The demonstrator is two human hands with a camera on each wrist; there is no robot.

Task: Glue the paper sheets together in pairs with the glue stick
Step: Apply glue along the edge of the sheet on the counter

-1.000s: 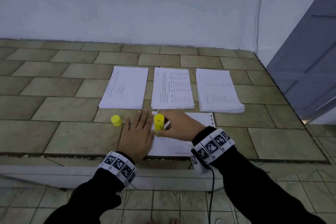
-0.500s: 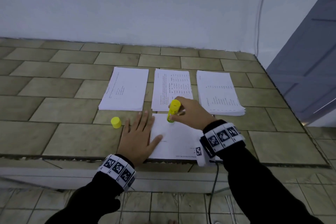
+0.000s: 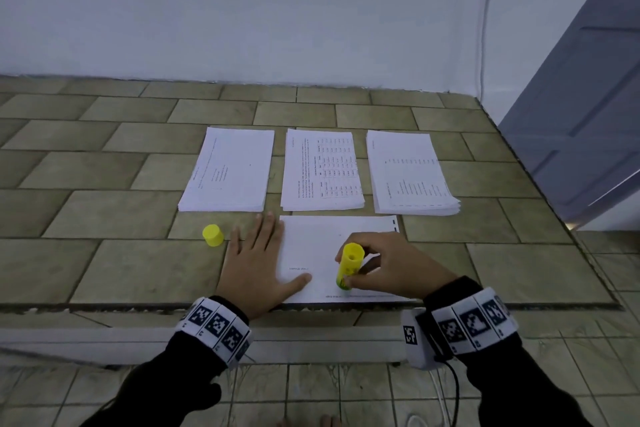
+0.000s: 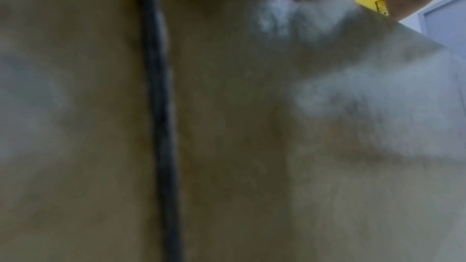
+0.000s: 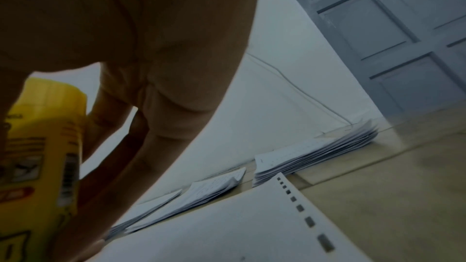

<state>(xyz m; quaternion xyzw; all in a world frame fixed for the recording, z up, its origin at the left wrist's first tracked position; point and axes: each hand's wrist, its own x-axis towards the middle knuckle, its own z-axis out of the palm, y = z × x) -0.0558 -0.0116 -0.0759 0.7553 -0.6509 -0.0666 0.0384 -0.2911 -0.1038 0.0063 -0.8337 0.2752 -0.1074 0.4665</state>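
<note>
— Pinched between my right hand [image 3: 391, 265] thumb and fingers, the glue stick [image 3: 349, 265] stands nearly upright, its lower end on the single sheet [image 3: 311, 246] at lower centre.

— And your left?

— My left hand [image 3: 258, 269] lies flat, fingers spread, thumb on the sheet's left edge.

— What's the surface?

— A tiled counter [image 3: 104, 204]; the sheet's near edge sits right at its front lip. Three paper stacks [image 3: 228, 172] [image 3: 322, 172] [image 3: 410, 173] lie just beyond, a white wall [image 3: 242, 10] behind, a grey door [image 3: 588, 97] at the right of the frame.

— Room to move?

— Bare tile spreads left, past the yellow cap [image 3: 213, 235], and right of the sheet.
</note>
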